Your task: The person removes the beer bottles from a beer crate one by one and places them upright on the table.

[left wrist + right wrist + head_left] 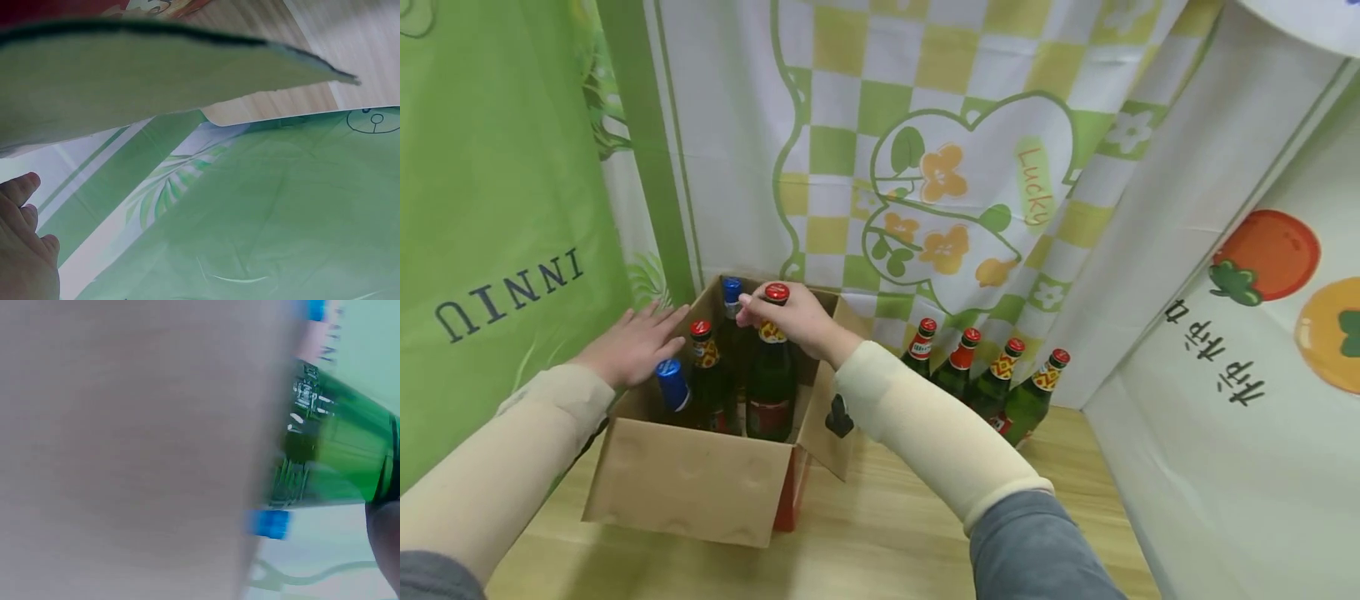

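My right hand (807, 321) pinches the neck of a green glass bottle (770, 379) with a red cap, upright over the right side of an open cardboard box (696, 475). In the right wrist view the green glass of that bottle (344, 447) shows, partly covered by a large blurred surface. My left hand (638, 343) rests at the box's left edge with fingers extended. In the left wrist view its fingers (28, 215) are beside a cardboard flap (156, 78). Inside the box stand another red-capped bottle (702, 354), a front blue-topped bottle (673, 385) and a rear blue-topped bottle (732, 293).
Several red-capped green bottles (955, 371) stand in a row right of the box, against the patterned curtain (835, 150). A green cloth wall (497, 167) borders the left side, a white printed wall (1225, 450) the right. Box flaps spread over the wooden floor (880, 533).
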The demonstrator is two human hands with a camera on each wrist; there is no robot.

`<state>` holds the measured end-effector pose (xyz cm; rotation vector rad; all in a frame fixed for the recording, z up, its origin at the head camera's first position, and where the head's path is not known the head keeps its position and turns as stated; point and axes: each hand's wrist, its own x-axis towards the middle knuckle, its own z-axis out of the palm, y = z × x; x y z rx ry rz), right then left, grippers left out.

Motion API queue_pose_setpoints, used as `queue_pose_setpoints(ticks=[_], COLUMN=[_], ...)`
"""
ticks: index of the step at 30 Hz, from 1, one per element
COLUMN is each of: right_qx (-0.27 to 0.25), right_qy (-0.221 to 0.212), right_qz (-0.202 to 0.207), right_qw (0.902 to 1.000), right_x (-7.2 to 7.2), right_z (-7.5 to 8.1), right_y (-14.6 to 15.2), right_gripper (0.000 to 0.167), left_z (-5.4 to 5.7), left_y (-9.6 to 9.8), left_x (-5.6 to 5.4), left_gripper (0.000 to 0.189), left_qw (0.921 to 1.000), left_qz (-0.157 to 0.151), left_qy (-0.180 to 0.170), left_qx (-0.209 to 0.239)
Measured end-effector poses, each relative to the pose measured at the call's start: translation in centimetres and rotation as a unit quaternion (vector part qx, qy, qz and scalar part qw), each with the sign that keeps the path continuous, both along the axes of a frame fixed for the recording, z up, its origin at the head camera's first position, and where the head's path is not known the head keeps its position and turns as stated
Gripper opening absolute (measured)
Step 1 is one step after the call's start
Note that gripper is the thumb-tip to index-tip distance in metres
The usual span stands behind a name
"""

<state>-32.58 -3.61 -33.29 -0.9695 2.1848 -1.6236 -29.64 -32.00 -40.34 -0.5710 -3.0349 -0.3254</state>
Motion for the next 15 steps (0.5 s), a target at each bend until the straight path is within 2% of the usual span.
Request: queue_pose_setpoints(ticks=[3, 6, 8, 11, 13, 15], right_qx=[-0.016, -0.062, -0.108, -0.172, -0.195, -0.205], right_qy=[0.008, -0.013, -0.051, -0.098, -0.109, -0.1], right_qz=[-0.01, -0.041, -0.076, -0.12, -0.134, -0.141], right_qw=[0.9998, 0.9972, 0.99, 0.9729, 0.9654, 0.9634], right_x=[0.4, 0.8, 1.0, 1.2, 1.4, 1.8], right_z=[2.4, 5.0, 6.8, 9.4, 11.0, 12.5], right_y=[0.4, 0.8, 1.3, 2.1, 2.7, 3.4], right_gripper=[0.028, 0.026, 0.025, 0.024, 0.023, 0.024], left_z=[-0.3, -0.7, -0.7, -0.3, 0.0, 0.2], left_y=[-0.2, -0.4, -0.3, 0.0, 0.1, 0.2], left_x=[0.0, -0.1, 0.0, 0.2, 0.3, 0.3], left_gripper=[0.065, 0.068, 0.067, 0.064, 0.063, 0.062], left_qw=[1.0, 0.9997, 0.9994, 0.9996, 0.9999, 1.0], left_qz=[-0.001, -0.006, -0.008, -0.007, -0.004, -0.003], left_qy=[-0.002, 0.009, 0.015, 0.01, 0.0, -0.009], left_qx=[0.001, 0.02, 0.03, 0.024, 0.012, 0.001])
